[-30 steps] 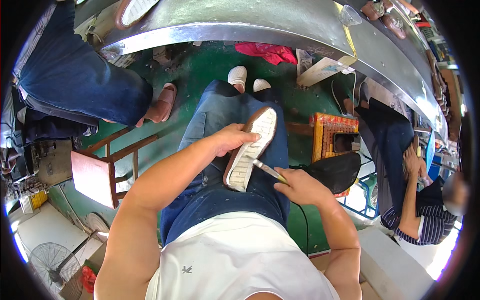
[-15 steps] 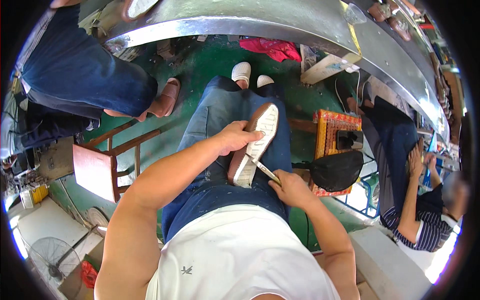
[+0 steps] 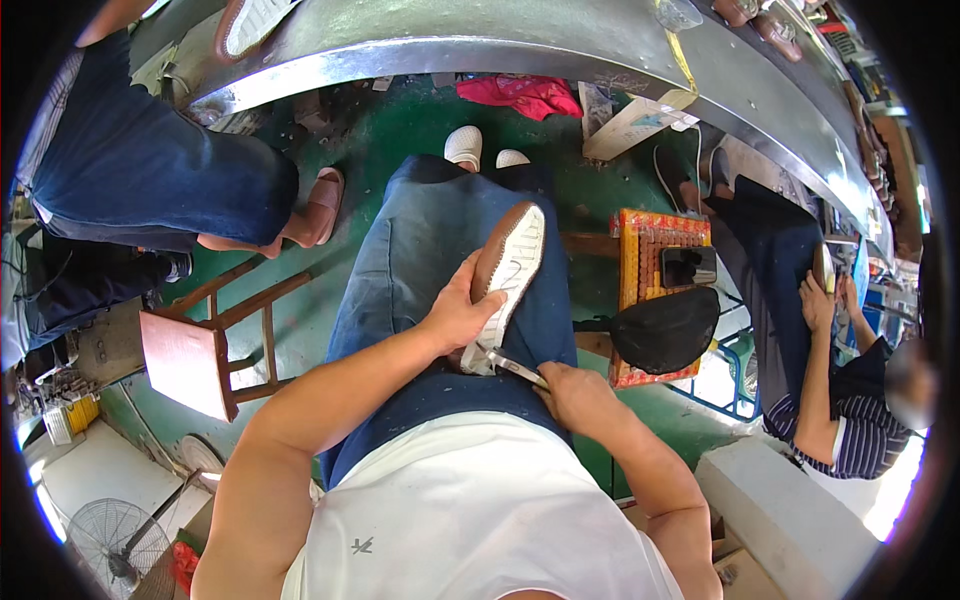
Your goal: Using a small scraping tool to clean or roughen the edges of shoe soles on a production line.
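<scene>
A shoe [image 3: 512, 265] lies sole up on my lap, with a brown edge and a pale sole that has dark cross lines. My left hand [image 3: 462, 308] is closed round its middle, thumb across the sole. My right hand [image 3: 583, 398] grips a slim, metal, knife-like tool [image 3: 515, 367] by its end. The tool's tip touches the sole near the end closest to my body. How the blade meets the sole is too small to make out.
A metal-edged workbench [image 3: 420, 72] curves across the far side. To the left are a wooden stool [image 3: 187, 362] and a seated person's leg [image 3: 190, 150]. On my right a beaded seat [image 3: 640, 245] holds a phone [image 3: 688, 266] and a black pouch [image 3: 665, 330]; another person sits beyond.
My left hand has slid down the shoe toward my body. My right hand has brought the tool's tip from the middle of the sole to its near end.
</scene>
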Demonstrator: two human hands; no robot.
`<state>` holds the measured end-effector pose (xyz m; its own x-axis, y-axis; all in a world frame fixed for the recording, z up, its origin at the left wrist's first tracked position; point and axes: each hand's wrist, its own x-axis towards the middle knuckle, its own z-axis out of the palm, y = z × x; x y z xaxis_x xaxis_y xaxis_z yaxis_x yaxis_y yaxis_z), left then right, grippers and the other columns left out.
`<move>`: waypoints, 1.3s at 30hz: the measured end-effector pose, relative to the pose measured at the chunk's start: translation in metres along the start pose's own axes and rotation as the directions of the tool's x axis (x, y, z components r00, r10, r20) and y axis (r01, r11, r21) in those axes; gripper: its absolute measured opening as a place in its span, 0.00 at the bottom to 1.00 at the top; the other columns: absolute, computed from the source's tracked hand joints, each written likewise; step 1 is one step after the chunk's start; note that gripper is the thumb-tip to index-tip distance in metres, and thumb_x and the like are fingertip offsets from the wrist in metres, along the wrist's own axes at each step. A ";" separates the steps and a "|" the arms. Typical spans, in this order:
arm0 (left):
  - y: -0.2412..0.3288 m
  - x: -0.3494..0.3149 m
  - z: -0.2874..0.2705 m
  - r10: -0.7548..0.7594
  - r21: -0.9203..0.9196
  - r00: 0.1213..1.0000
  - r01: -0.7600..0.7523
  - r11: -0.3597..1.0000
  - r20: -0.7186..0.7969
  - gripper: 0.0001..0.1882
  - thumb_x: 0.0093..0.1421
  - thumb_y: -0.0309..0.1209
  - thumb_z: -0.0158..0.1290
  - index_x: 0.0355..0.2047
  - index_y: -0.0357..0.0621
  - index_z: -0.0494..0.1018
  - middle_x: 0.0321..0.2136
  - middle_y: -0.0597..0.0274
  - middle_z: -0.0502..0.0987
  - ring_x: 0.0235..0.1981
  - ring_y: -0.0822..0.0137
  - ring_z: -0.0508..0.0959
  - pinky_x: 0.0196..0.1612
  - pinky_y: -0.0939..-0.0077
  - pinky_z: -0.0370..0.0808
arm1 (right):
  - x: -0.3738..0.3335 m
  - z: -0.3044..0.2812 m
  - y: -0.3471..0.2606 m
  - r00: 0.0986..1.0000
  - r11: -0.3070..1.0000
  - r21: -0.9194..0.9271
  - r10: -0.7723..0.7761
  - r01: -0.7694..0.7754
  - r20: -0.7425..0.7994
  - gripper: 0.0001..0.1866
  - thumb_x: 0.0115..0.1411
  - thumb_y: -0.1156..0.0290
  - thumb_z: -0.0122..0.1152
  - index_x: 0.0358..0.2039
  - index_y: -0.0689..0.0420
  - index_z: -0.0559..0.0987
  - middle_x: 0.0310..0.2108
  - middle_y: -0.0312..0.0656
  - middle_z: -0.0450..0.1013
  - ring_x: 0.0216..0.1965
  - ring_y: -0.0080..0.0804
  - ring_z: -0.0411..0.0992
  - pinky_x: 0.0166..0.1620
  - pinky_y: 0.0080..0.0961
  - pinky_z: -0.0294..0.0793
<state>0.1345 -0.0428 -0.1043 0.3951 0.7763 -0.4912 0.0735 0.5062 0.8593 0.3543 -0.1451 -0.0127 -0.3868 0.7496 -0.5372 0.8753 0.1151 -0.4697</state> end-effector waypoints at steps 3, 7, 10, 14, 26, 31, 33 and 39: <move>-0.004 -0.009 -0.005 0.074 0.268 0.995 -0.090 0.959 0.067 0.47 0.66 0.34 0.56 0.75 0.37 0.38 0.72 0.41 0.52 0.74 0.53 0.53 0.72 0.67 0.52 | 0.020 -0.004 0.032 0.976 0.969 0.239 -0.104 0.056 0.194 0.12 0.66 0.63 0.60 0.38 0.61 0.78 0.31 0.47 0.80 0.33 0.40 0.81 0.36 0.35 0.78; -0.027 -0.040 -0.037 -0.048 0.272 0.926 -0.060 0.961 0.373 0.54 0.69 0.36 0.53 0.73 0.40 0.21 0.75 0.44 0.26 0.77 0.53 0.30 0.75 0.64 0.36 | 0.031 -0.022 0.052 0.839 0.812 0.537 -0.116 -0.228 0.532 0.14 0.68 0.61 0.59 0.39 0.62 0.79 0.31 0.40 0.80 0.31 0.27 0.78 0.36 0.29 0.77; -0.018 -0.040 -0.029 -0.023 0.112 0.948 -0.013 0.994 0.318 0.52 0.69 0.34 0.52 0.74 0.39 0.22 0.76 0.43 0.30 0.77 0.52 0.33 0.75 0.65 0.38 | 0.021 -0.049 0.036 0.817 0.823 0.454 0.021 -0.341 0.576 0.15 0.67 0.60 0.59 0.40 0.62 0.77 0.31 0.45 0.79 0.31 0.39 0.79 0.37 0.36 0.77; -0.023 -0.038 -0.027 -0.037 0.263 0.969 -0.030 0.964 0.246 0.51 0.70 0.29 0.50 0.74 0.48 0.20 0.75 0.48 0.42 0.74 0.60 0.49 0.73 0.69 0.48 | 0.018 -0.043 0.005 0.993 0.888 0.458 -0.013 -0.044 0.121 0.16 0.69 0.60 0.56 0.40 0.62 0.75 0.31 0.54 0.78 0.33 0.55 0.78 0.39 0.43 0.76; 0.017 0.001 -0.034 -0.042 0.335 0.998 0.055 0.941 -0.047 0.43 0.63 0.40 0.62 0.69 0.32 0.52 0.59 0.47 0.69 0.60 0.61 0.70 0.64 0.69 0.67 | 0.045 -0.038 0.019 0.993 0.935 0.353 0.055 -0.014 -0.105 0.22 0.73 0.53 0.48 0.37 0.61 0.76 0.29 0.54 0.77 0.34 0.57 0.77 0.39 0.47 0.75; 0.009 0.031 -0.013 0.024 0.195 1.000 -0.025 0.980 0.011 0.35 0.68 0.42 0.57 0.65 0.32 0.58 0.52 0.49 0.75 0.53 0.64 0.75 0.58 0.68 0.72 | 0.066 -0.096 0.005 0.945 0.833 0.546 0.100 0.093 -0.313 0.22 0.74 0.56 0.45 0.34 0.62 0.75 0.23 0.46 0.75 0.27 0.41 0.77 0.35 0.36 0.75; 0.013 0.031 -0.005 0.024 0.232 1.000 -0.027 0.972 0.012 0.35 0.67 0.45 0.57 0.64 0.32 0.60 0.50 0.45 0.76 0.53 0.59 0.77 0.58 0.66 0.72 | 0.080 -0.103 0.009 0.952 0.824 0.557 0.080 0.104 -0.296 0.23 0.74 0.55 0.44 0.34 0.63 0.75 0.25 0.49 0.76 0.29 0.45 0.77 0.37 0.39 0.75; 0.026 0.033 -0.002 0.022 0.433 1.000 -0.012 0.901 -0.020 0.36 0.64 0.47 0.58 0.62 0.33 0.61 0.51 0.34 0.76 0.55 0.45 0.77 0.59 0.60 0.72 | 0.107 -0.131 0.018 0.995 0.988 0.119 0.099 -0.097 -0.009 0.24 0.74 0.55 0.45 0.31 0.64 0.76 0.22 0.51 0.76 0.28 0.45 0.77 0.36 0.41 0.75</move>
<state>0.1472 -0.0030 -0.0987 0.3785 0.7947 -0.4745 0.4582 0.2845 0.8421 0.3667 0.0225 0.0131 -0.2960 0.7630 -0.5746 0.8679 -0.0364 -0.4954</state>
